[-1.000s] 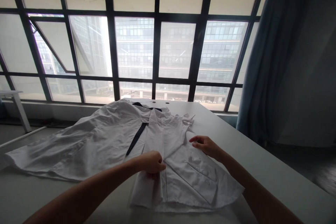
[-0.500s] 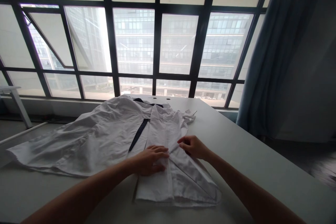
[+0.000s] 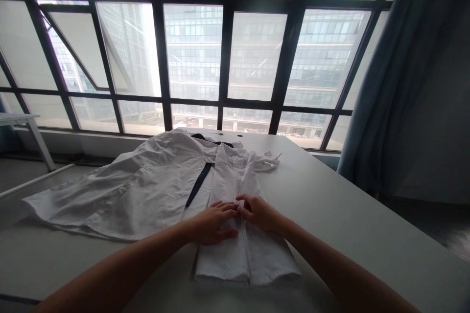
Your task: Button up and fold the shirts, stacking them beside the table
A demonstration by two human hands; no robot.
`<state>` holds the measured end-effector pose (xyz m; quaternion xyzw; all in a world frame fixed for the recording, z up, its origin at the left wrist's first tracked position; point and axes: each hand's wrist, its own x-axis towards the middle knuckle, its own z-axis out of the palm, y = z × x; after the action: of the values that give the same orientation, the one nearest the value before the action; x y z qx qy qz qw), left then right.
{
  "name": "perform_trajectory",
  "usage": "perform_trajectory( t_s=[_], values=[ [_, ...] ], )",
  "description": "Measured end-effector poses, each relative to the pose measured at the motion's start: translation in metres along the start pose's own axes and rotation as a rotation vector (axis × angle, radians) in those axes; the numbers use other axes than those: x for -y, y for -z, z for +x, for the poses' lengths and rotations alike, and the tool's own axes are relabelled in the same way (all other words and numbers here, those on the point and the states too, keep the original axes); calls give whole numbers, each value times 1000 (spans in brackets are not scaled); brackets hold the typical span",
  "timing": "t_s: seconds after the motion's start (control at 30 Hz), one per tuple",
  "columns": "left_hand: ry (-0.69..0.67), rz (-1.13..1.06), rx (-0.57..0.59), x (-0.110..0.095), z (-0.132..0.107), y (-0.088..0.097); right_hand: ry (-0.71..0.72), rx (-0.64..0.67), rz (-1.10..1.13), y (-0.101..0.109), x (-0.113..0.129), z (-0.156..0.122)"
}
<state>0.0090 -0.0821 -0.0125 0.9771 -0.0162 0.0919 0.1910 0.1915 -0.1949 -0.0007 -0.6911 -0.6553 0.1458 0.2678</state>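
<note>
Black-framed windows [image 3: 224,58] look onto a glass office block [image 3: 194,58], a blue curtain [image 3: 389,83] hanging at right.

This looks like an office to me: beyond the right hand [image 3: 260,214], a black-framed window wall [image 3: 228,58] faces a glass office block [image 3: 194,54], with a blue curtain [image 3: 389,93] further right.
</note>
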Motion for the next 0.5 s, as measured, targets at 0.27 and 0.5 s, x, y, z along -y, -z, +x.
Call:
perform_trajectory(
  t_s=[0.27, 0.5],
  values=[
    [38, 54, -2, -4, -2, -4, 97, -58, -339, -7, -2, -17],
    [33, 108, 71, -19, -8, -9, -40, -49, -436, -11, -16, -9]
  ],
)
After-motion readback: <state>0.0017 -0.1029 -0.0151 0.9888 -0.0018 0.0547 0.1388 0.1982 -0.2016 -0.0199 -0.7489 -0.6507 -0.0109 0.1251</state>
